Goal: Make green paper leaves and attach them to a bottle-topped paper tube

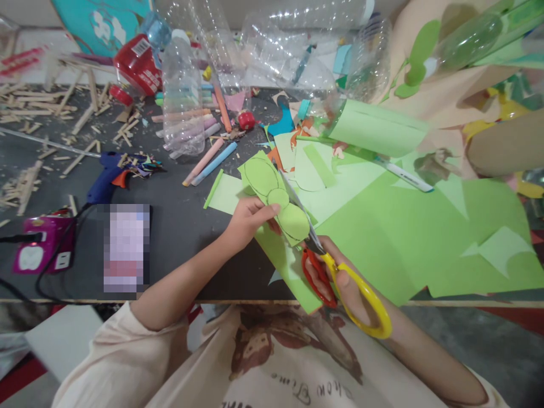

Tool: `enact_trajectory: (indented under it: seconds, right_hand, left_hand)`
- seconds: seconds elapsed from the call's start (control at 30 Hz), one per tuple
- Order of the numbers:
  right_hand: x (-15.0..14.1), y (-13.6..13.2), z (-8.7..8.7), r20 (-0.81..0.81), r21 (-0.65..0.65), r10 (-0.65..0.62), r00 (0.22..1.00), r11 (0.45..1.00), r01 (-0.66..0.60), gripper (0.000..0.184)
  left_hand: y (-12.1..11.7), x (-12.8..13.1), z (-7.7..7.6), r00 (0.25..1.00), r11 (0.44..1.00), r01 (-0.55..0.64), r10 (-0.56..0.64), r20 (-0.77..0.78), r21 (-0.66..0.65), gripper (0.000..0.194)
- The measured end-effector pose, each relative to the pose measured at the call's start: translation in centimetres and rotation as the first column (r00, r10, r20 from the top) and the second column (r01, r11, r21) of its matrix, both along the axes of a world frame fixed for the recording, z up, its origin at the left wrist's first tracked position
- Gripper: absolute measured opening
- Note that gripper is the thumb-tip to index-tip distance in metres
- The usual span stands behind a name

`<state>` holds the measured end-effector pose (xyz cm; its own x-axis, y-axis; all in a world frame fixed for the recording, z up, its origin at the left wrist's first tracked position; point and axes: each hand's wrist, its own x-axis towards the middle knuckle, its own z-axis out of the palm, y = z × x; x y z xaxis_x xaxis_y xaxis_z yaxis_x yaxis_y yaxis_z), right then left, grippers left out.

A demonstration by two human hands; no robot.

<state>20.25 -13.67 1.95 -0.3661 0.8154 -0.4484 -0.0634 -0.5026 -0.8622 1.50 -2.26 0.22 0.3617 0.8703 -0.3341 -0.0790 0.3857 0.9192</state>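
Observation:
My left hand (254, 221) pinches a piece of light green paper (260, 177) between thumb and fingers. Pencilled outlines on it show two long rounded lobes joined by a small circle. In my right hand (346, 286) is a pair of scissors (369, 309) with one yellow and one red handle loop. The blades point up and away, lying along the right edge of the green paper; how far they are apart I cannot tell. Beneath both hands lie larger green sheets (382, 238) and offcuts.
At left are a blue glue gun (102, 178), a phone (126, 246), a purple box (45, 243) and scattered wooden sticks (42, 107). Clear plastic bottles (182, 96) stand and lie at the back. A white pen (406, 175) rests on the sheets. The table's front edge (467, 302) runs near my body.

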Motion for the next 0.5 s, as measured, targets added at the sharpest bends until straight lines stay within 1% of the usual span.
enact_trajectory:
  seconds: [0.1, 0.17, 0.23, 0.33, 0.5]
  right_hand:
    - [0.1, -0.05, -0.05, -0.015, 0.023, -0.044, 0.999, 0.999, 0.044, 0.068]
    - [0.03, 0.01, 0.0, -0.039, 0.026, -0.052, 0.998, 0.998, 0.053, 0.067]
    - [-0.09, 0.15, 0.12, -0.062, 0.025, -0.05, 0.997, 0.998, 0.052, 0.067]
    - [-0.14, 0.34, 0.32, -0.053, 0.024, -0.06, 0.997, 0.998, 0.061, 0.068]
    - [0.41, 0.17, 0.06, -0.04, 0.0, -0.037, 0.999, 0.999, 0.037, 0.068]
  left_hand:
    - [0.13, -0.02, -0.17, 0.999, 0.999, -0.033, 0.033, -0.008, 0.014, 0.042]
    - [0.27, -0.09, -0.38, 0.998, 0.997, -0.06, 0.061, -0.019, 0.048, 0.043]
    - [0.37, -0.17, -0.57, 0.997, 0.995, -0.069, 0.073, -0.04, 0.079, 0.043]
    - [0.36, -0.26, -0.73, 0.995, 0.994, -0.07, 0.076, -0.069, 0.088, 0.041]
    - [0.25, -0.23, -0.71, 0.995, 0.991, -0.083, 0.089, -0.053, 0.101, 0.039]
